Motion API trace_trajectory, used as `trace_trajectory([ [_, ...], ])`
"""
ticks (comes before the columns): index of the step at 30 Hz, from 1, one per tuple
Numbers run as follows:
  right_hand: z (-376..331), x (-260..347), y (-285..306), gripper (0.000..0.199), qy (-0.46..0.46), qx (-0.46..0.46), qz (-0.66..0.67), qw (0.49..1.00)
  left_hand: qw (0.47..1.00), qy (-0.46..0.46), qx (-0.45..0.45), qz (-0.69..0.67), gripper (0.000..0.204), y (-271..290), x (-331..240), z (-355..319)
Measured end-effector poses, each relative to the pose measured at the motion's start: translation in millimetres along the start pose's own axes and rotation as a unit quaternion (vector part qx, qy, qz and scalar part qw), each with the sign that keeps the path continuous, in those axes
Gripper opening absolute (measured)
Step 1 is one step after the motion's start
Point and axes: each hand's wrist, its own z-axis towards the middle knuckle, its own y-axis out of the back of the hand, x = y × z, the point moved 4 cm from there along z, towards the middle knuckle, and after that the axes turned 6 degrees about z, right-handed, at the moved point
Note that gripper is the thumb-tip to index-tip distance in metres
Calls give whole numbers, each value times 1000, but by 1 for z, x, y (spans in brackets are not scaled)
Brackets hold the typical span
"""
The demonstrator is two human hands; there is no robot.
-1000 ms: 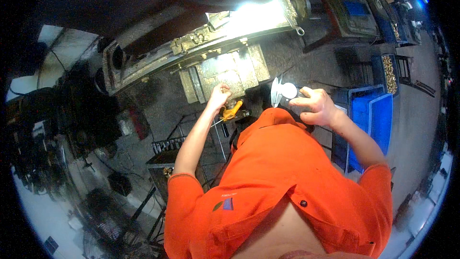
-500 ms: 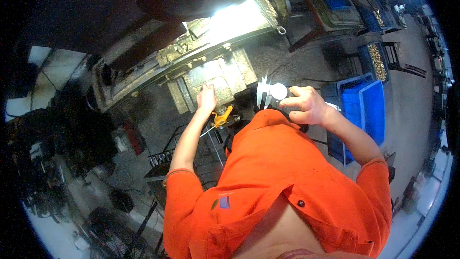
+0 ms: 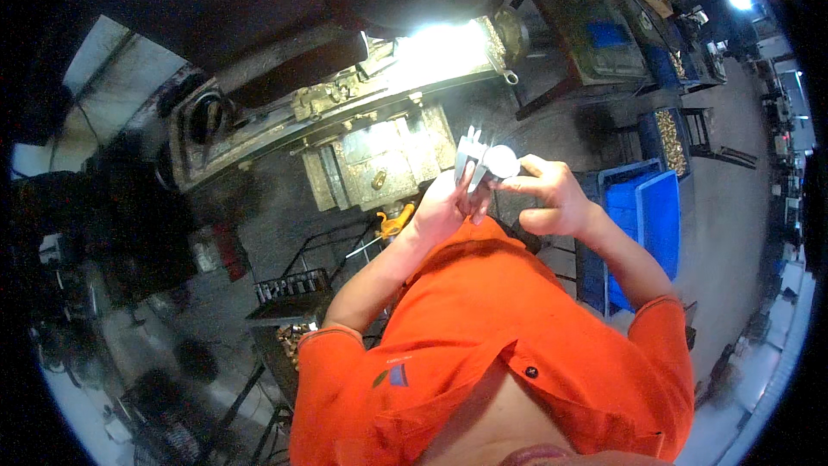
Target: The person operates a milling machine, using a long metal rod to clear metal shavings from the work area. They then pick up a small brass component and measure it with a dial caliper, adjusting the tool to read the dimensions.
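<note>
A dial caliper (image 3: 471,158) with a round white dial is in my right hand (image 3: 552,198), its jaws pointing up and left. The fingers of that hand are closed round the caliper beside the dial. My left hand (image 3: 442,207) is up against the jaws, its fingers drawn together; what they pinch, if anything, is hidden. Left of and beyond my left hand, a small brass-coloured piece (image 3: 379,179) lies on the oily metal machine table (image 3: 358,151). An orange-yellow handle (image 3: 394,221) sticks out below the table's near edge.
Behind the table runs a long, brightly lit machine bed (image 3: 285,131), with a ring-ended wrench (image 3: 511,77) at its right end. Blue crates (image 3: 660,229) stand at my right; a bin of small brass-coloured parts (image 3: 670,142) is beyond. A rack (image 3: 293,285) stands lower left.
My left hand has moved from the machine table rightward to the caliper jaws. The small piece on the table now shows. My right hand still holds the caliper in about the same place.
</note>
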Motion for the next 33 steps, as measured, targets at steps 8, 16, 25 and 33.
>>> trace_trajectory([
  [8,-2,0,-2,49,-28,-20,60,998,998,13,65,10,47,-1,5,-1],
  [16,1,23,22,50,19,-55,-1,998,967,25,-24,253,33,22,-8,-37],
  [25,-21,15,-18,57,15,93,-138,986,973,-101,-72,193,29,25,-62,-19],
  [33,-20,4,-27,42,30,84,-144,986,947,-78,-112,292,17,30,-52,-8],
])
